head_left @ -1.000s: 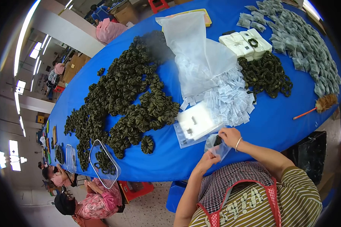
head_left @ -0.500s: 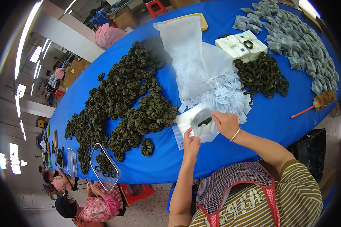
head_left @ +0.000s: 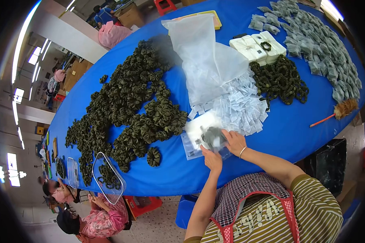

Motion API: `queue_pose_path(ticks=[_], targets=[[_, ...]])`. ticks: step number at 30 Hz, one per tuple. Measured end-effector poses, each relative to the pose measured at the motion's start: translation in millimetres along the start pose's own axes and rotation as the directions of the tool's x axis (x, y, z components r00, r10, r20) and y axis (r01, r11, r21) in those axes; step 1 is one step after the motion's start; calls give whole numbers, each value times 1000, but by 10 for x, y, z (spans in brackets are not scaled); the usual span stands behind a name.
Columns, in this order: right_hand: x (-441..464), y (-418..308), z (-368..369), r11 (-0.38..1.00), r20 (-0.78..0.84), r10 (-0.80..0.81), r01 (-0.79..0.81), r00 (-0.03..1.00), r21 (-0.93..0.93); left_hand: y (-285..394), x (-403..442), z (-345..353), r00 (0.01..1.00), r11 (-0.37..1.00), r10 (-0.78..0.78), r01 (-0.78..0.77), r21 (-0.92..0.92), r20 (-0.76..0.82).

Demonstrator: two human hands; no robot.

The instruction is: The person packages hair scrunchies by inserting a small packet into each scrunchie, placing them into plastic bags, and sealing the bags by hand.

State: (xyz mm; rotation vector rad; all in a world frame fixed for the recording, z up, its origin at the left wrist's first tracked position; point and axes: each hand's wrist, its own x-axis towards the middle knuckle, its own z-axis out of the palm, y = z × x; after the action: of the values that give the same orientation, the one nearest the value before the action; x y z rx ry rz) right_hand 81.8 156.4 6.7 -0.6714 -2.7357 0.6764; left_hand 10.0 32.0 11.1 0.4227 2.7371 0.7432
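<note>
Low over the near table edge, my left hand (head_left: 212, 158) pinches the lower edge of a small clear plastic bag (head_left: 214, 138). My right hand (head_left: 234, 143), with a bracelet at the wrist, grips the bag's right side. A dark green shape like a scrunchie shows inside the bag, blurred by motion. Under and beside it lies a stack of white bags (head_left: 196, 128) on a clear plastic sheet (head_left: 188, 149). A heap of small pale packets (head_left: 244, 107) lies just beyond my hands. To the left spreads a large pile of dark green scrunchies (head_left: 127, 97).
A large translucent bag (head_left: 198, 60) lies behind the packets. Further right are tied white stacks (head_left: 248, 49), more dark scrunchies (head_left: 280, 81), many filled bags (head_left: 316, 48) and a brush with a red handle (head_left: 322, 120). A clear basket (head_left: 108, 178) stands left, near a seated co-worker (head_left: 103, 220).
Both hands have moved slightly down, with the right hand also shifting left, closer to the left one. The bag between them now shows more of the dark shape inside.
</note>
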Motion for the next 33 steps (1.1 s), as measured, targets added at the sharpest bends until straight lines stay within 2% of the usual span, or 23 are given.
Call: queue_pose_path(ticks=[2,4,7,8,11,13,14,16,17,19,21,22,24,27,28,30,31,32,33], targets=[[93,62,132,999,115,36,-35,993,-5,-82,59,72,999,1000,3,-4,-27,-42],[92,48,91,992,-74,-115,111,991,-54,-101,92,-16,999,998,-22,19,-61,-46],[190,-185,-189,938,-248,-332,289,910,-194,-171,81,27,998,932,51,-64,-358,-45],[246,-224,-233,908,-288,-401,335,870,-253,-154,79,36,1000,912,15,-4,-411,24],[333,-136,19,903,-96,-384,352,918,-245,-89,47,24,973,842,-73,177,-510,218],[373,-91,154,935,-11,-292,283,956,-213,2,47,-31,942,792,-129,286,-539,311],[399,-117,128,947,33,-249,251,968,-201,-33,60,-22,950,814,-128,264,-518,284],[336,-161,23,958,-128,-223,193,966,-211,-129,110,-9,966,848,-129,225,-481,226],[301,-194,-31,963,-203,-210,167,956,-211,-150,128,-54,960,868,-131,232,-438,248],[155,-54,-60,992,-40,9,-14,999,-123,-191,158,-119,944,903,-143,248,-352,297],[30,-15,-197,962,149,273,-274,950,-12,-226,117,-88,944,904,-127,237,-357,305],[-26,-28,-270,958,94,283,-286,954,21,-225,99,-68,945,906,-111,224,-360,308],[-141,-67,-364,950,-21,302,-299,953,90,-210,31,-63,898,795,-202,383,-471,390],[-352,-134,-390,985,-121,-96,111,988,129,-222,-39,-89,834,635,-237,521,-571,499],[-405,-159,-346,980,-86,-159,168,983,106,-236,-66,-103,815,586,-232,553,-592,531],[-437,-246,-227,956,-15,-286,286,958,68,-372,-63,6,842,673,-204,491,-553,499],[-425,-297,-199,958,-28,-280,281,960,63,-443,-55,73,856,714,-188,456,-532,482],[-396,-330,-207,965,-140,-263,261,955,-32,-387,-84,48,977,888,-109,178,-423,182],[-349,-349,-236,966,-249,-252,228,935,-123,-277,-123,-2,993,975,54,-76,-207,-108]])
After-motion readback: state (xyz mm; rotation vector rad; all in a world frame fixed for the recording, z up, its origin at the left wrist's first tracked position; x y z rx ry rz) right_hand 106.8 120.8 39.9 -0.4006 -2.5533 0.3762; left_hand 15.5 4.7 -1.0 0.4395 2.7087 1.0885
